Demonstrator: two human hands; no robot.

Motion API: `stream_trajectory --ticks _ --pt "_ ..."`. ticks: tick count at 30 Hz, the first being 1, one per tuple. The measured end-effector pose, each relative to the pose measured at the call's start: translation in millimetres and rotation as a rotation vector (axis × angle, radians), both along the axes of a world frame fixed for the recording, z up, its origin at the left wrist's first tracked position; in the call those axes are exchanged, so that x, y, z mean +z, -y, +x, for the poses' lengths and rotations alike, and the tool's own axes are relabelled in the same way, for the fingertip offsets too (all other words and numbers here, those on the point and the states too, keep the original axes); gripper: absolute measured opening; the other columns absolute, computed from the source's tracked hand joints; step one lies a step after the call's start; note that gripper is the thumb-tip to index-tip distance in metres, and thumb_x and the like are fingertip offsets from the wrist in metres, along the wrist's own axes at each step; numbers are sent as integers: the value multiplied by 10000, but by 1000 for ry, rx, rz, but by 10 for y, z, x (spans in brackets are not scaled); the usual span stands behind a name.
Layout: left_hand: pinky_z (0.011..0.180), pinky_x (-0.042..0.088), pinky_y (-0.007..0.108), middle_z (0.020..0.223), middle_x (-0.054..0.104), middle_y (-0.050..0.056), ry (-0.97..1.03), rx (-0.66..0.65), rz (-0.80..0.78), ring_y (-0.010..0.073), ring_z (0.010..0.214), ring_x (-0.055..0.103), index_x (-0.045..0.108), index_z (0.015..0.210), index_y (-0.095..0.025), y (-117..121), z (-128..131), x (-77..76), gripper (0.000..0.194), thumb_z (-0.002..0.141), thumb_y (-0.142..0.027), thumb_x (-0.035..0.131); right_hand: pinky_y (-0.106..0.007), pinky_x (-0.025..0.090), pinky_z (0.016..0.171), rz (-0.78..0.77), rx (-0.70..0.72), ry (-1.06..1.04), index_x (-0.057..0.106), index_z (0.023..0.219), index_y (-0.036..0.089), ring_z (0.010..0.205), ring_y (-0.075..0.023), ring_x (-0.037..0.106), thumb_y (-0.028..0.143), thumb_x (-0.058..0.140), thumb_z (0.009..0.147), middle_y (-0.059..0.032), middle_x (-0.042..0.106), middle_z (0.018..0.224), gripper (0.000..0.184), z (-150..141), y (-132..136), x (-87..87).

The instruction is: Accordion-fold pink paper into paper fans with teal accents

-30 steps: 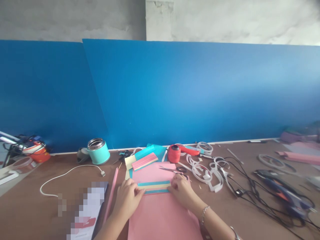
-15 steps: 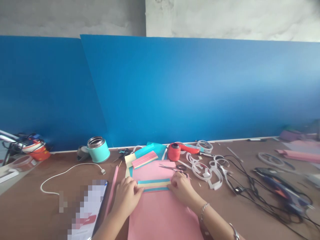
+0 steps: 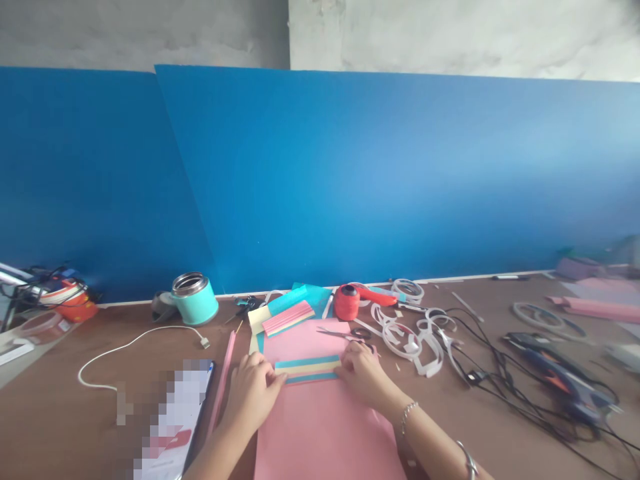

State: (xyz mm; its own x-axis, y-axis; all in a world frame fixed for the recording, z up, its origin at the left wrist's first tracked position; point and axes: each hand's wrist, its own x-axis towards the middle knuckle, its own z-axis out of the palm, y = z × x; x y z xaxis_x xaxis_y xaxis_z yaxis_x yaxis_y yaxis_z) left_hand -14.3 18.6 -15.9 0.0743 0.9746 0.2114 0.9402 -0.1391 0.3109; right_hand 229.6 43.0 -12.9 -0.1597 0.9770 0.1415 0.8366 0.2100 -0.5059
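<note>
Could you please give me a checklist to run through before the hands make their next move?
1. Left hand at the left end of the striped paper: ok.
2. Right hand at its right end: ok.
3. Striped paper lying over the pink sheet: ok.
4. Scissors well away from the hands: not ok; handles lie close by.
5. Turquoise container closed: not ok; its mouth is open.
6. Striped paper stuck underneath: cannot tell.

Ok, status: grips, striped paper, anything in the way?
Left grip, right grip pinching opposite ends of striped paper. Striped paper across pink sheet. Scissors just beyond right grip, possible obstruction.
</note>
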Motion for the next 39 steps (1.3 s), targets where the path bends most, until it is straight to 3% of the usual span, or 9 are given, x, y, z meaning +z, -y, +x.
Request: stream_trajectory --ticks 6,9,14,19,23,27,32,36,39 --pt "703 385 332 885 591 36 -74 -31 125 236 874 540 630 829 -216 75 82 53 33 805 -197 616 -367 319 830 33 13 69 498 615 175 823 -192 539 117 573 769 -22 596 814 181 13 59 33" --pt "779 401 342 1057 581 42 -83 -220 238 227 982 516 638 1035 -290 102 158 38 310 841 -76 524 -351 317 799 175 73 138 603 867 213 898 -214 510 120 576 786 -40 589 936 126 -13 127 19" --pt "807 414 343 1104 582 33 -81 -504 243 222 1017 490 668 1068 -327 83 248 32 263 933 -210 474 -310 304 711 355 332 249 669 931 259 847 -195 466 125 530 861 -47 577 941 206 -86 150 -129" --pt "742 399 341 971 609 32 -54 -449 194 213 934 498 721 944 -312 72 179 29 290 902 -140 491 -324 290 711 348 360 260 713 904 271 828 -193 441 110 535 827 -49 580 905 252 -18 169 -68" --pt "692 380 338 844 615 25 -63 -377 177 201 860 511 737 776 -299 79 11 74 451 785 40 440 -343 292 737 273 308 262 710 803 268 849 -208 450 160 618 720 -33 598 910 164 82 224 110" --pt "693 395 355 761 621 23 -78 -250 230 210 811 528 679 603 -253 47 -142 117 460 651 97 386 -345 299 727 292 285 305 667 681 222 811 -202 473 141 572 753 -34 600 786 144 101 183 115" --pt "702 409 353 657 619 19 120 -196 380 196 717 555 648 658 -228 78 -95 76 385 700 28 362 -331 305 716 405 253 245 586 601 186 755 -182 480 63 519 713 -33 580 699 179 43 103 15" --pt "684 422 339 704 649 34 280 -298 265 206 727 581 669 809 -216 204 168 112 299 799 -113 389 -317 299 696 571 241 81 575 662 186 747 -172 479 75 480 780 -26 578 704 188 -57 181 53" --pt "709 437 323 747 657 35 389 -244 174 204 749 596 661 882 -212 265 354 163 221 878 -313 464 -311 297 666 668 340 79 570 702 184 732 -169 468 79 456 831 -25 573 704 202 -171 295 93"
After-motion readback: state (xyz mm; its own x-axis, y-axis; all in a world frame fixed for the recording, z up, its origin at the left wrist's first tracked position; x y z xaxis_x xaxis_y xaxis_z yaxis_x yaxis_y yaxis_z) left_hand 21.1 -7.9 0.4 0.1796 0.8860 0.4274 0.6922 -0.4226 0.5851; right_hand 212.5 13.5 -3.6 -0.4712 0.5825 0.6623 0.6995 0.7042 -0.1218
